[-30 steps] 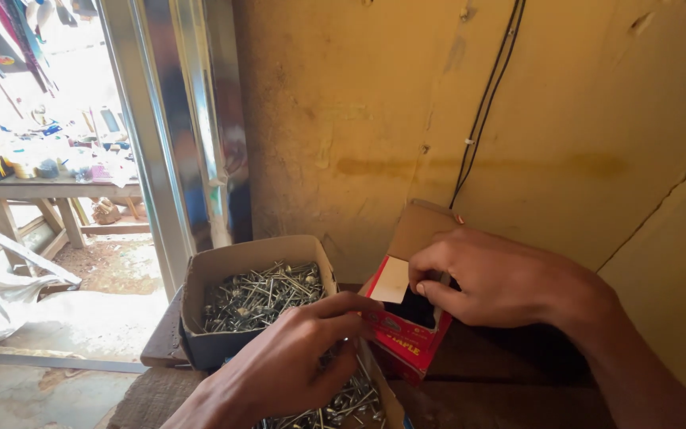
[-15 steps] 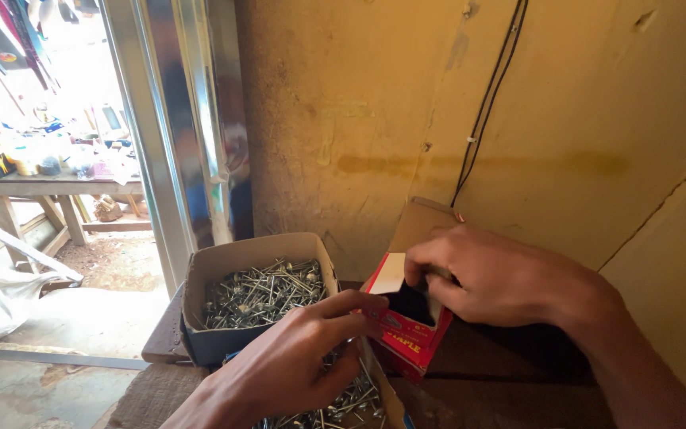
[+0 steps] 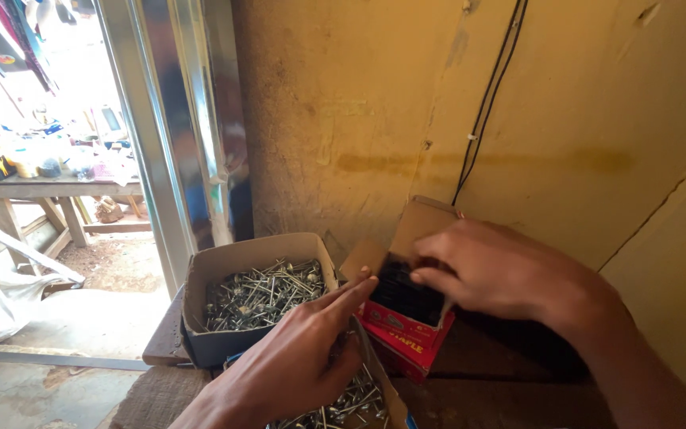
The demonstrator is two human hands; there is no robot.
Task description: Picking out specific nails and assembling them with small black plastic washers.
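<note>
A small red cardboard box (image 3: 406, 342) stands open on a dark wooden surface, its brown flaps raised and dark staples (image 3: 405, 295) showing inside. My right hand (image 3: 502, 270) hovers over the box's opening, fingertips touching the dark contents. My left hand (image 3: 295, 361) lies over a lower box of nails (image 3: 343, 405), with its index finger stretched out toward the red box's left flap. Behind it sits an open brown box of silver nails (image 3: 260, 294).
A yellowish wall (image 3: 565, 119) with black cables (image 3: 486, 95) rises right behind the boxes. A shiny metal door frame (image 3: 176, 135) stands at left, with a cluttered wooden table (image 3: 49, 191) outside beyond it. The wooden surface's edge (image 3: 160, 342) lies by the doorway.
The white flap my right hand was holding is folded away, and the red box's dark contents now show. My left index finger has stretched out toward the box.
</note>
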